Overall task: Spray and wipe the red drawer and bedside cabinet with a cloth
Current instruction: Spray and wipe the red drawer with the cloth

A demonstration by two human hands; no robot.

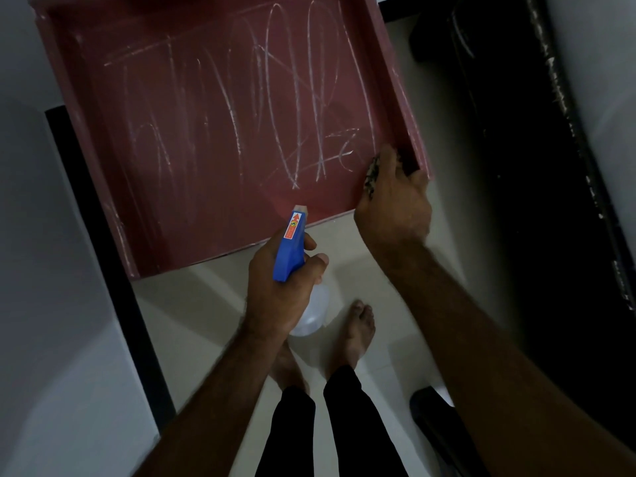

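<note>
The red drawer (192,139) stands pulled out below me, its bottom covered in white chalk-like scribbles. My left hand (278,290) grips a spray bottle (290,247) with a blue head and a clear body, nozzle aimed at the drawer's near edge. My right hand (394,197) rests at the drawer's near right corner and holds a dark patterned cloth (371,173), mostly hidden under the fingers. The bedside cabinet itself is out of sight apart from the drawer.
A black strip (103,256) runs along the left beside a white surface. A dark piece of furniture (537,201) fills the right side. My bare feet (354,335) stand on the pale tiled floor just in front of the drawer.
</note>
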